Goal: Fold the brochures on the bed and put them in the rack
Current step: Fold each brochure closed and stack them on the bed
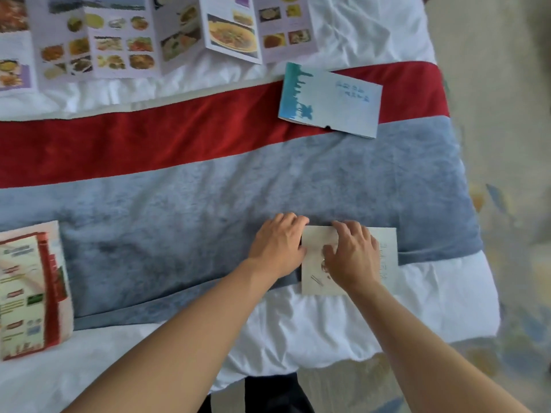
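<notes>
On the bed (328, 317), two hands' flattened fingers (290, 222) press one of four brochures (387, 251).

Your bed (357, 317) has white sheets crossed by a red and grey-blue runner (179, 186). At 5 o'clock a cream brochure (387, 242) lies flat under your hands. At 1 o'clock sits a folded blue brochure (331, 99); at 11 o'clock, unfolded food brochures (125, 40); at 8 o'clock, a red-edged brochure (32, 287).
</notes>
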The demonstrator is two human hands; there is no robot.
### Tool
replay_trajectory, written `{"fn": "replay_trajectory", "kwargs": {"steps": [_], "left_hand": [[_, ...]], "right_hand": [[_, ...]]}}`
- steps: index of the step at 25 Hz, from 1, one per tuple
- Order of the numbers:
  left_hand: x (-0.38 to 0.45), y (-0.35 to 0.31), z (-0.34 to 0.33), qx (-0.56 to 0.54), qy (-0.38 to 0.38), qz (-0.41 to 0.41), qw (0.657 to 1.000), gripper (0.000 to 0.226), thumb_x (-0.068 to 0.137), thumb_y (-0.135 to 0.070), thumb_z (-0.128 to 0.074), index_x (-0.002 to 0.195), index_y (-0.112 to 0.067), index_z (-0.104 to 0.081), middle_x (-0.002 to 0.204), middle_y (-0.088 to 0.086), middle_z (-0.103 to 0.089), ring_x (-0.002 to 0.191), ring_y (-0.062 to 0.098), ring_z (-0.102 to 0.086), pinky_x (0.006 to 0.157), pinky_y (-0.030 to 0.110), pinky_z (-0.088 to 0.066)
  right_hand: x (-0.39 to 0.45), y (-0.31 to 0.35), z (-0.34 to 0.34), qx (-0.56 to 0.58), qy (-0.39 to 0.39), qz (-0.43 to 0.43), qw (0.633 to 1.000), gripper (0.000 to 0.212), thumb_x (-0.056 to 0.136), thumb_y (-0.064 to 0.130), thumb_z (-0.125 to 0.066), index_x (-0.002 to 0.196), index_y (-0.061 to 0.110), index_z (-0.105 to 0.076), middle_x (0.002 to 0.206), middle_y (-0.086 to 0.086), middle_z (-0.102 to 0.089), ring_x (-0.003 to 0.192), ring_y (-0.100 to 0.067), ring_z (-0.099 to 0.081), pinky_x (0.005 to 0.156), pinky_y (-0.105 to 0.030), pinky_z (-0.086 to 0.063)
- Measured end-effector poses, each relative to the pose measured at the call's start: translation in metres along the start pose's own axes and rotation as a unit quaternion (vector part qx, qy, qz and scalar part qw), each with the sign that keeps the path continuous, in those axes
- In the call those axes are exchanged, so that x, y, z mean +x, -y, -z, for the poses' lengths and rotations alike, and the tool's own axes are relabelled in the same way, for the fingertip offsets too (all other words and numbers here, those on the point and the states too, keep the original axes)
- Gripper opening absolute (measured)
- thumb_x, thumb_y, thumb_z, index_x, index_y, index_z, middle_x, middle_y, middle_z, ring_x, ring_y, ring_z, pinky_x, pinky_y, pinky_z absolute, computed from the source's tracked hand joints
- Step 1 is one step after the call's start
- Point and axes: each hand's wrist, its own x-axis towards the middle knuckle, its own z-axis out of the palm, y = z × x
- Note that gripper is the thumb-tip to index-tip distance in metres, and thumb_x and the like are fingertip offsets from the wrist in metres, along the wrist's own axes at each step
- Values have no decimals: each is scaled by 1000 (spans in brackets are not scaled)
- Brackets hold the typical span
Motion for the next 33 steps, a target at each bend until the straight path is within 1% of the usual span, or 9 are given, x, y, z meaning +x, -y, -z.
{"fn": "replay_trajectory", "kwargs": {"steps": [7,11,15,19,21,23,26,29,33], "left_hand": [[26,-28,-22,59,2,-11,998,33,91,-30,-56,122,-21,-52,119,-1,-52,112,23,-46,89,34,-39],[41,-24,-13,-118,43,120,985,20,83,-12,-53,93,-29,-58,100,-6,-51,96,20,-55,78,35,-48],[49,-14,-4,-191,4,177,965,25,79,-6,-54,89,-27,-63,100,-6,-59,92,17,-57,80,32,-49],[53,-1,16,-331,-59,232,913,24,83,-4,-56,84,-26,-67,84,-10,-67,79,9,-61,65,22,-47],[56,5,28,-398,-80,245,881,25,86,-4,-58,87,-27,-67,87,-9,-70,81,9,-64,67,21,-50],[60,8,37,-450,-84,258,851,26,86,-3,-58,90,-27,-68,92,-6,-73,87,14,-68,74,30,-56],[74,9,47,-484,-84,263,831,28,86,-3,-58,92,-27,-68,91,-7,-74,86,14,-69,67,29,-54],[90,10,57,-482,-84,254,835,26,86,-4,-59,94,-27,-68,92,-6,-74,87,14,-69,68,27,-51],[116,8,72,-402,-102,232,880,21,85,-8,-60,88,-28,-67,87,-7,-71,84,12,-67,70,24,-51]], "right_hand": [[0,-16,-7,39,-1,4,999,58,87,31,-67,141,17,-52,145,-6,-48,142,-26,-34,117,-42,-25],[6,-17,-3,54,-22,-3,998,59,81,30,-69,138,18,-58,143,-11,-50,140,-31,-37,117,-46,-24],[24,-13,7,65,-80,-12,995,58,80,29,-74,135,18,-61,149,-15,-47,144,-34,-33,119,-53,-20],[39,-2,21,114,-112,-70,985,73,83,32,-71,150,27,-42,165,-16,-13,153,-34,-9,122,-51,-12],[46,4,29,156,-115,-153,969,85,85,36,-69,156,31,-23,166,-12,-8,151,-32,-13,120,-51,-18],[53,14,32,247,-101,-243,932,89,86,39,-65,156,33,-12,160,-8,-28,139,-32,-39,112,-53,-35],[67,27,34,469,-77,-331,815,83,89,34,-63,156,36,-15,123,5,-64,107,-21,-64,88,-43,-52],[82,24,34,576,-83,-392,713,65,88,21,-67,144,35,-39,107,6,-67,95,-14,-67,69,-30,-51],[99,23,35,619,-83,-418,660,33,86,4,-58,101,33,-51,99,1,-65,84,-14,-65,53,-23,-48]]}}
